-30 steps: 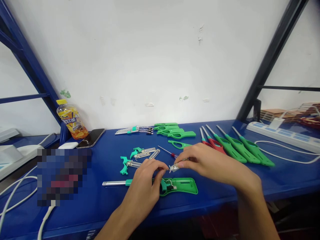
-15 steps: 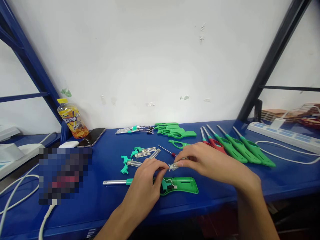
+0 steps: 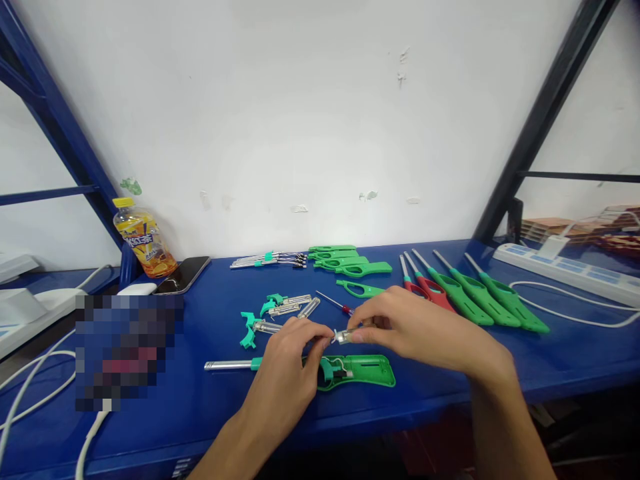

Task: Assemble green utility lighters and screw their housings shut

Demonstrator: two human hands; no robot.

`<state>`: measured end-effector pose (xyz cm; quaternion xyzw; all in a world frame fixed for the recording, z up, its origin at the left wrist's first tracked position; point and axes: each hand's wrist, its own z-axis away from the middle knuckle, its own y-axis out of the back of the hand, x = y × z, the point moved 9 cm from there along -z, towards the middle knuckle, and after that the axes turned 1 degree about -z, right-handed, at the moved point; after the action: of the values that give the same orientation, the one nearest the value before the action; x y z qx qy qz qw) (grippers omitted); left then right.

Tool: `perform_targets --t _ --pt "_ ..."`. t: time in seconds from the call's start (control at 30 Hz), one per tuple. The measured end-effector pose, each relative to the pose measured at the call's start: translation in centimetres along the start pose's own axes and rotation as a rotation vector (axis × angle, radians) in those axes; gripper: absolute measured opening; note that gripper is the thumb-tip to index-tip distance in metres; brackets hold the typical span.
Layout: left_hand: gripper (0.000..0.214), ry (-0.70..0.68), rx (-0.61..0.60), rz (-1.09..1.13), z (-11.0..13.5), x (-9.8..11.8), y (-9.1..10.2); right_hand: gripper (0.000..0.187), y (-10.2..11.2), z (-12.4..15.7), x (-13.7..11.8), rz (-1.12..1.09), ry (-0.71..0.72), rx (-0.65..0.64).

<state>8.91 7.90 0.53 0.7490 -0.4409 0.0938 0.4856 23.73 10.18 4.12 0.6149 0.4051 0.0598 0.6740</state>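
Note:
Between the finger and thumb of my right hand (image 3: 387, 320) is a clear lighter fuel tank (image 3: 344, 337), its end pointing left. My left hand (image 3: 295, 353) pinches at a small white piece (image 3: 335, 335) on that end; the fingertips partly hide it. Under my left hand lies a lighter's green half-shell (image 3: 373, 369) with a white wire and a teal trigger inside. Its metal tube (image 3: 227, 365) sticks out to the left. Just behind my hands are a screwdriver (image 3: 342, 306), teal triggers (image 3: 248, 330) and more clear tanks (image 3: 310, 307).
Finished-looking green lighters (image 3: 465, 300) and red lighters (image 3: 435, 293) lie at the right. Green half-shells (image 3: 367, 268) and metal tubes with wires (image 3: 255, 261) lie at the back. A drink bottle (image 3: 147, 240), a phone (image 3: 185, 275) and a power strip (image 3: 575, 270) stand around the blue table (image 3: 165, 427).
The tank in my right hand has turned more level and shifted slightly left. My left fingertips stay at its white end piece.

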Motion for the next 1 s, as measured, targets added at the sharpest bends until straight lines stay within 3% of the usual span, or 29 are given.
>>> perform_targets --t 0.27,0.5,1.0 --pt "0.021 0.025 0.001 -0.012 0.04 -0.38 0.12 0.024 0.03 -0.43 0.17 -0.028 -0.007 -0.004" --pt "0.018 0.096 -0.009 -0.039 0.08 -0.88 -0.09 0.009 0.44 -0.06 0.7 -0.061 -0.04 -0.001" --pt "0.018 0.032 -0.031 -0.068 -0.02 -0.06 -0.25 0.008 0.1 -0.39 0.57 -0.03 -0.022 -0.005"
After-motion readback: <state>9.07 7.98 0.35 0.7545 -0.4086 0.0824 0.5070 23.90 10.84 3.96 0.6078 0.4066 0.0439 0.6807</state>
